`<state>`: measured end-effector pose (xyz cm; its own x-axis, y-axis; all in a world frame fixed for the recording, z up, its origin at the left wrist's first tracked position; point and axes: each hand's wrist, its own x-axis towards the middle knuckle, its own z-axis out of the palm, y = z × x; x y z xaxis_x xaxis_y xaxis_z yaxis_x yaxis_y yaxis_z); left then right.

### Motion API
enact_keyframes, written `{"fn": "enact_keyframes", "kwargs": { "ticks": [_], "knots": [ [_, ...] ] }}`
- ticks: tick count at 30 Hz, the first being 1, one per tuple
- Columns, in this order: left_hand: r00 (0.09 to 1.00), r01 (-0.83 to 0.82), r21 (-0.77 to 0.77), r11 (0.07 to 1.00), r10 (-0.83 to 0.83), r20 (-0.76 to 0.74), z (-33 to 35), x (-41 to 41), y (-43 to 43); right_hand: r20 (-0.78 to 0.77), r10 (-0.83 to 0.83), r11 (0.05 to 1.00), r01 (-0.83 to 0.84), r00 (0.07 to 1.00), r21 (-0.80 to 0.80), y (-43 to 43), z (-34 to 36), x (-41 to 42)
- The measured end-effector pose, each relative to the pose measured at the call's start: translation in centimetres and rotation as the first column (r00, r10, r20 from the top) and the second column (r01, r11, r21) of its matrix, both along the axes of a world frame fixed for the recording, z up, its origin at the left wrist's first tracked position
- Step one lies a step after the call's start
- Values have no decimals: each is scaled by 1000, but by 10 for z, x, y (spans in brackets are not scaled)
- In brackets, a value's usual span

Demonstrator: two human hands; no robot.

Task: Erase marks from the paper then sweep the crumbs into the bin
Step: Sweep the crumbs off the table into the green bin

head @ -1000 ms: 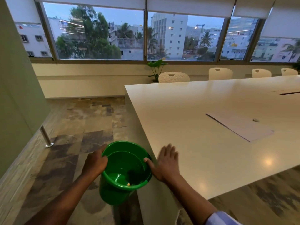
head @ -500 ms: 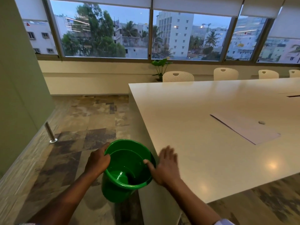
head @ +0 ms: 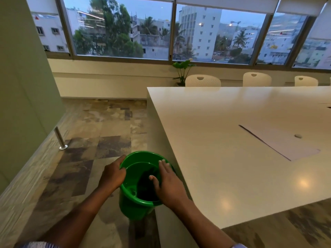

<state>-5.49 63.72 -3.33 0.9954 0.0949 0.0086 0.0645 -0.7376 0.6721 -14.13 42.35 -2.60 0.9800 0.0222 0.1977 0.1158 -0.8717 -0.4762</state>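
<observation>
The right hand (head: 168,183), fingers straight and holding nothing, has slid off the table (head: 215,140) edge over the green bin (head: 129,208), whose rim the left hand (head: 114,174) grips; the sweep looks done. The paper (head: 279,145) lies well apart.

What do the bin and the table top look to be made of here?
The bin looks like green moulded plastic with a glossy finish, judging by the bright sheen along its thin rim. The table has a smooth white semi-gloss top that mirrors round light spots. It could be laminate or solid surface, but the picture does not show which.
</observation>
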Motion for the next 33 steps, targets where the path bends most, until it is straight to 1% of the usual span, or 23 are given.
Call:
{"fn": "enact_keyframes", "kwargs": {
  "ticks": [1, 2, 6, 8, 9, 11, 12, 13, 14, 16, 18, 19, 20, 22, 24, 26, 28, 33],
  "knots": [
    [1000, -1, -23, 1000, 1, -6, -2, -1, 2, 71, 7, 999, -11, 997, 50, 7, -1, 1],
    [1000, 0, -46, 999, 0, -7, -4, -3, 3, 126, -30, 996, 20, 992, 85, 11, 1, 2],
    [1000, -15, -81, 997, 15, -5, -21, -11, 15, 145, -148, 986, 135, 978, 96, 26, -4, 17],
    [1000, -13, -91, 996, 12, -12, -34, -15, 23, 196, -88, 995, 76, 977, 69, 36, -12, 26],
    [1000, -13, -102, 995, 11, -22, -40, -16, 26, 174, -20, 999, 15, 985, 30, 39, -19, 31],
    [999, -31, -132, 991, 26, -43, -55, -19, 33, 15, 112, 992, -111, 994, -51, 46, -36, 40],
    [998, -46, -149, 988, 38, -55, -64, -20, 39, -74, 151, 985, -157, 986, -73, 51, -45, 44],
    [997, -53, -162, 985, 44, -61, -70, -21, 41, -122, 151, 984, -161, 981, -76, 50, -52, 45],
    [996, -68, -167, 984, 57, -69, -79, -23, 46, -125, 138, 986, -148, 983, -80, 52, -62, 47],
    [992, -107, -175, 979, 92, -89, -99, -22, 55, -42, 85, 994, -88, 995, -69, 57, -79, 51],
    [988, -132, -193, 972, 112, -111, -118, -22, 63, 27, -29, 999, 28, 999, 41, 57, -95, 54],
    [985, -141, -199, 970, 117, -124, -128, -21, 66, 24, -103, 987, 99, 994, 126, 57, -104, 55],
    [983, -149, -202, 968, 122, -137, -138, -20, 70, -11, -177, 961, 175, 984, 214, 57, -114, 58],
    [977, -170, -212, 962, 136, -165, -160, -15, 78, -157, -258, 886, 298, 953, 354, 60, -139, 65],
    [972, -193, -236, 952, 153, -176, -182, -11, 85, -294, -245, 823, 358, 924, 441, 62, -164, 73],
    [972, -199, -283, 938, 152, -180, -203, -7, 91, -375, -209, 765, 390, 903, 513, 66, -187, 80],
    [973, -185, -320, 929, 127, -192, -225, -2, 96, -419, -192, 723, 417, 887, 551, 68, -207, 88],
    [959, -232, -321, 918, 161, -233, -297, 9, 101, -450, -196, 690, 449, 871, 568, 78, -275, 109]
  ]
}}
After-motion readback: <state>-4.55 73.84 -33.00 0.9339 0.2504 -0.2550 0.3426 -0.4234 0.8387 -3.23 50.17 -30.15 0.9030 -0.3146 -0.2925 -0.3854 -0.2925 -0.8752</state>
